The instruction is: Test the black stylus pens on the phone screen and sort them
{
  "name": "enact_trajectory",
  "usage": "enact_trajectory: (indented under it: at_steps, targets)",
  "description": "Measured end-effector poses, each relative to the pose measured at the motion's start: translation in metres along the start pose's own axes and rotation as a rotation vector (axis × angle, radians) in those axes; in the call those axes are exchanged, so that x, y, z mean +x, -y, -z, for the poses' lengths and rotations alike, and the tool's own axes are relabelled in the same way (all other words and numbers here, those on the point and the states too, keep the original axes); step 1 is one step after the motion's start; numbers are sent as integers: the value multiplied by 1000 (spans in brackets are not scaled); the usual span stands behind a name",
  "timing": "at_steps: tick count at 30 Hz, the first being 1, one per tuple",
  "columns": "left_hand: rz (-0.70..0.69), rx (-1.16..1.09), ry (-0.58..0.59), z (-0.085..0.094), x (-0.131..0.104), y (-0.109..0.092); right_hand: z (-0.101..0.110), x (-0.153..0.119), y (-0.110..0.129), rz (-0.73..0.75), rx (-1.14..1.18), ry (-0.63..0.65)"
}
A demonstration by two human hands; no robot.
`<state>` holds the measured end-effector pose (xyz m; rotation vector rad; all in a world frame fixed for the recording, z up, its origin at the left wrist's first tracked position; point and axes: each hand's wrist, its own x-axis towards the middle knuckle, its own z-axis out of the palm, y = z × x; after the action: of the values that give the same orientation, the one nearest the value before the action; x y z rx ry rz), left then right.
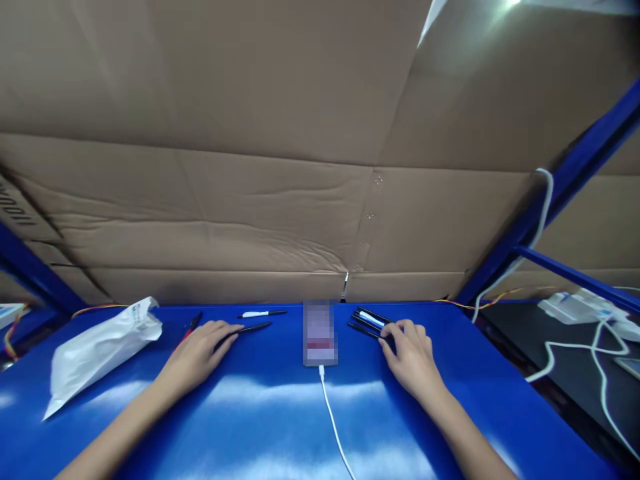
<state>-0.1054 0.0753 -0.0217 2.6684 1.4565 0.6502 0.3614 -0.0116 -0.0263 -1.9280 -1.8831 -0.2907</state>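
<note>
My left hand (205, 343) rests low over the blue table, thumb and fingers closed on a black pen (257, 327) that points right. Behind that pen lies a white-and-black pen (263, 313). A red-and-black pen (193, 325) is partly hidden by the same hand. On the right, my right hand (411, 350) pinches the near end of another black pen (364, 330). Just past its fingers are more pens, a white-barrelled pen (371, 320) among dark ones; my fingers cover some of their ends. Between the hands is a phone (320, 333) with a blurred screen.
A white cable (330, 407) runs from the phone toward me. At left lies a white plastic bag (105, 350). Cardboard (250, 220) walls off the back, and blue frame bars (545, 207) rise at the sides. White cables (600, 347) and adapters lie on a black surface at right.
</note>
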Motion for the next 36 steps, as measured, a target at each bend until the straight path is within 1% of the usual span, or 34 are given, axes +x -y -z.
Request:
enact_trajectory:
  at_steps: [3,6,9,11,14,15,17,18,20,21,23,24,26,30,34,36]
  targets:
    - [-16,51,-12,-5,10,-2,1,1,1,-12,5,-31]
    - [-15,91,-20,-8,19,-6,-1,1,-2,10,18,-27]
    - [21,126,-62,-7,23,-20,-1,3,-5,14,58,-28]
    - [7,92,-78,-4,19,-41,5,7,-2,9,142,-33]
    - [-97,-11,-70,3,5,-90,24,9,17,41,403,-17]
    - [-126,-45,-74,5,0,-108,31,8,27,76,510,29]
    - [-192,-95,-96,10,-9,-143,43,2,47,131,687,76]
    - [-222,-103,-115,11,-11,-158,47,-3,57,153,749,136]
    - [-274,-115,-160,10,-12,-180,50,-13,73,199,828,262]
    - [-303,-126,-182,8,-11,-187,49,-18,79,215,854,314]
    - [-367,-151,-190,2,-6,-193,45,-25,85,233,882,394]
    - [-406,-163,-184,-2,-5,-194,43,-27,86,234,887,421]
    - [-423,-185,-183,-11,-3,-190,41,-28,86,229,885,448]
    - [-352,-263,-182,-23,-7,-180,42,-24,81,243,887,451]
    - [-246,-428,-135,-28,-12,-173,43,-23,81,292,831,417]
    - [-235,-476,-111,-30,-13,-172,40,-23,81,328,800,406]
